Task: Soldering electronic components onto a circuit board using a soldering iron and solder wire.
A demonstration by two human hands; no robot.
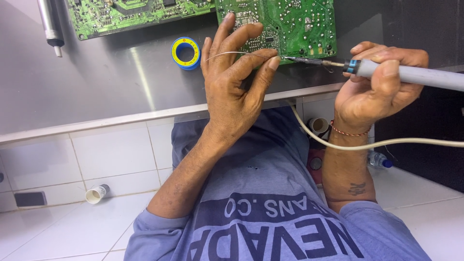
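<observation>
Now | right hand point(382, 92) grip closed on grey soldering iron point(386, 70) (blue collar) | left hand point(234, 87) pinches thin solder wire point(232, 53)

Second green circuit board point(130, 14) cut off by top edge. Green circuit board point(295, 24) also cropped at top, partly hidden behind left hand point(232, 92). Soldering iron point(386, 71) handle running off right edge; cream cord point(377, 143) too. Grey metal tool point(50, 26) cropped top left. Solder wire point(232, 53) end at iron tip too fine to make out.
</observation>
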